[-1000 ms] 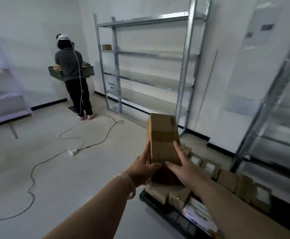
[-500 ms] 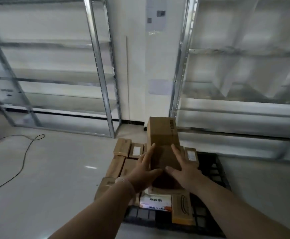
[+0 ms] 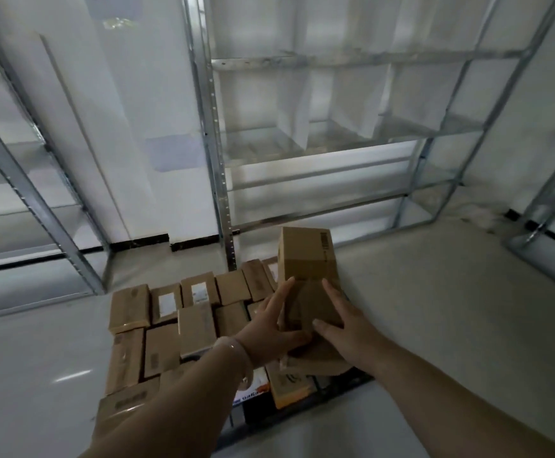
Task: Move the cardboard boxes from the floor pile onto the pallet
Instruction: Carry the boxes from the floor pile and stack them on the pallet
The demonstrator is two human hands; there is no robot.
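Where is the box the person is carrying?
Centre of the head view: the carried box, held upright between the left hand and right hand, is over the right side of the pallet, near the metal shelving.

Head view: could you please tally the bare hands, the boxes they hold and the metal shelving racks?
Bare hands: 2, the left hand and the right hand
Brown cardboard box held between them: 1
Grey metal shelving racks: 3
Total: 6
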